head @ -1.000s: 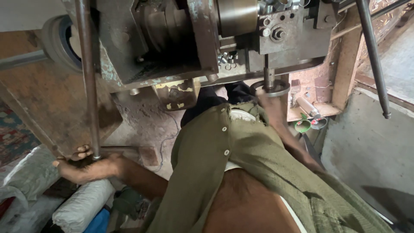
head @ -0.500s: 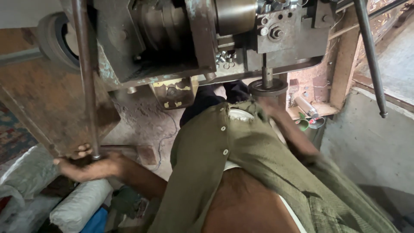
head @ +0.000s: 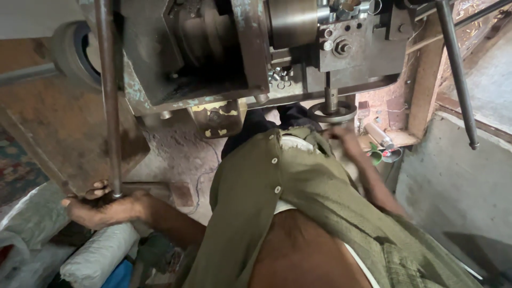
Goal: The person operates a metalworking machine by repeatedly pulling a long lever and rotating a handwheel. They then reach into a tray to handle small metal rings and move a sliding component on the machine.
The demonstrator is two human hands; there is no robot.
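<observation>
Head view: left hand (head: 104, 207) is clenched around the lower end of a long steel lever rod (head: 108, 101) at near left. Right hand (head: 344, 140), blurred, reaches the round handwheel (head: 333, 112) under the machine head (head: 256, 48); its grip cannot be determined. Rod appears rigid, heavy and probably greasy; grasp low, full-fisted.

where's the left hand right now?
Head view, lower left: the left hand grips the bottom end of the long vertical steel rod, just above the white sacks.
</observation>
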